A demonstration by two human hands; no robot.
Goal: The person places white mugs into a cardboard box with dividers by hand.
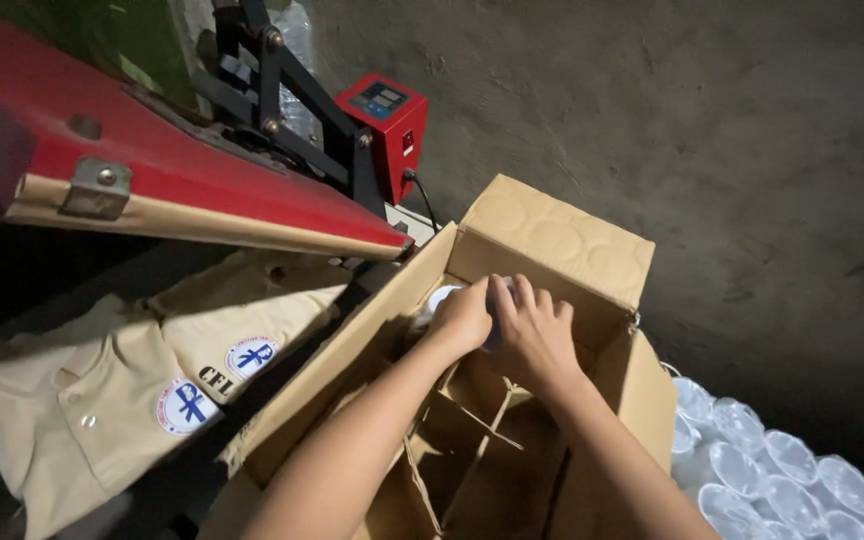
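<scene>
A pale bottle (444, 298) is clamped by both hands, left hand (464, 318) and right hand (535, 335), above the cardboard box (562, 240); dividers (472, 425) just below should be cleared.

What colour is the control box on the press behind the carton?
Red, with a small dark display panel on its face: control box, best seen in the head view, above the cardboard carton.

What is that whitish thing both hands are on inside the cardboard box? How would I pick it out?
Start at the open cardboard box with its card dividers. At its far end, the left hand and right hand meet on a pale, rounded object, mostly hidden. It is the only whitish thing inside the brown box; the clear plastic cups lie outside, to the right.
</scene>
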